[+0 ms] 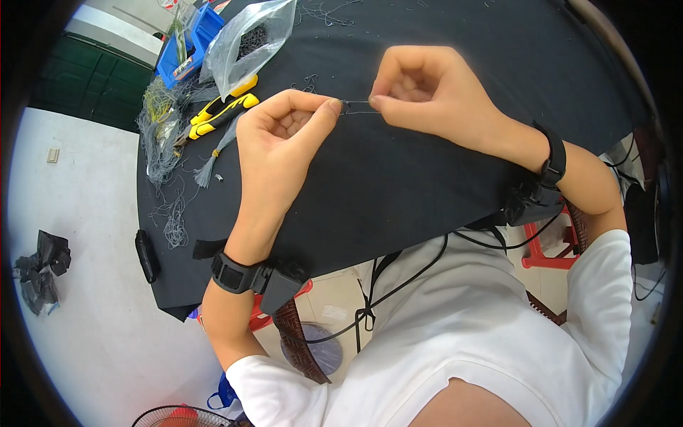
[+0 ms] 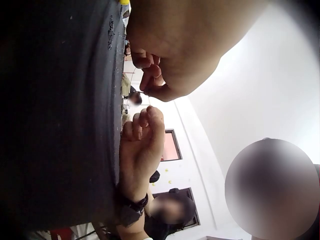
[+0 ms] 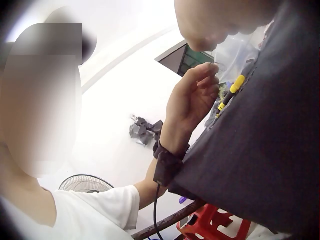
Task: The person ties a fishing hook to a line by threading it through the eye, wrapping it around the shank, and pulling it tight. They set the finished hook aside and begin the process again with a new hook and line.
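Note:
My left hand pinches a small dark knotted bit of thin grey cord between thumb and forefinger, its other fingers curled in. Two fine strands stretch from there to my right hand, whose thumb and forefinger pinch their far end. Both hands are raised over the black-covered table, a short gap between them. In the left wrist view, the left hand shows large at the top with the right hand below. The right wrist view shows the left hand side on, near the right hand.
Left of the hands lie yellow-and-black pliers, tangled grey cord and a tied cord bundle. Behind them stand a clear plastic bag with dark contents and a blue bin. A black object lies at the table's left edge.

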A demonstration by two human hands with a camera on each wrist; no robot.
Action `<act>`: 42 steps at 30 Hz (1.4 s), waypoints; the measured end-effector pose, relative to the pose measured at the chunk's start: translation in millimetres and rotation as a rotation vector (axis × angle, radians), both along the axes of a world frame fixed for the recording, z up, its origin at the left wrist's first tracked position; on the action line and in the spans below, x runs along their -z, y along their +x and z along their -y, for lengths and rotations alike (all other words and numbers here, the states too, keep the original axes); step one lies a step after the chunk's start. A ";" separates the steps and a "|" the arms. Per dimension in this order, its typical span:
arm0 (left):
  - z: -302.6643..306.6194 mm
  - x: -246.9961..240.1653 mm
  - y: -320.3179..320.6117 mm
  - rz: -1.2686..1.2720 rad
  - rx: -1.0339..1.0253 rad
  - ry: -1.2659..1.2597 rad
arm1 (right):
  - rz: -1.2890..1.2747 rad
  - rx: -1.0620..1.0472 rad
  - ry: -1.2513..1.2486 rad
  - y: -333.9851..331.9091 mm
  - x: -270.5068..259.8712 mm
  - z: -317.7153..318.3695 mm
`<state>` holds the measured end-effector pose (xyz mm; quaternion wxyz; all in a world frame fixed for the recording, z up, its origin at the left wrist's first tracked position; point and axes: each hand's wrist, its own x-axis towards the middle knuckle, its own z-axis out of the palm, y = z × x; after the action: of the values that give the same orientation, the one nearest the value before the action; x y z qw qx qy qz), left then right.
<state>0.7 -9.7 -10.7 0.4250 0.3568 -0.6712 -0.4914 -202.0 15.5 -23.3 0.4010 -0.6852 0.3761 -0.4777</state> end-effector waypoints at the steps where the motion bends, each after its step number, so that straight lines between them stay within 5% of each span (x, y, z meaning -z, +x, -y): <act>1: 0.3 0.2 0.2 -0.003 0.003 0.001 | -0.014 -0.019 -0.005 0.3 -0.5 -0.7; 19: -2.2 0.9 -1.6 0.154 0.098 -0.049 | -0.051 0.047 -0.019 -1.3 -4.7 -1.4; 42: 2.0 0.6 0.9 -0.062 0.289 -0.235 | 0.159 -0.201 0.485 2.5 -5.4 -2.3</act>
<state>1.6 -11.7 -11.3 0.4094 0.1891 -0.7549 -0.4762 -199.5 17.8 -17.9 0.6270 -0.5634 0.3769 -0.3840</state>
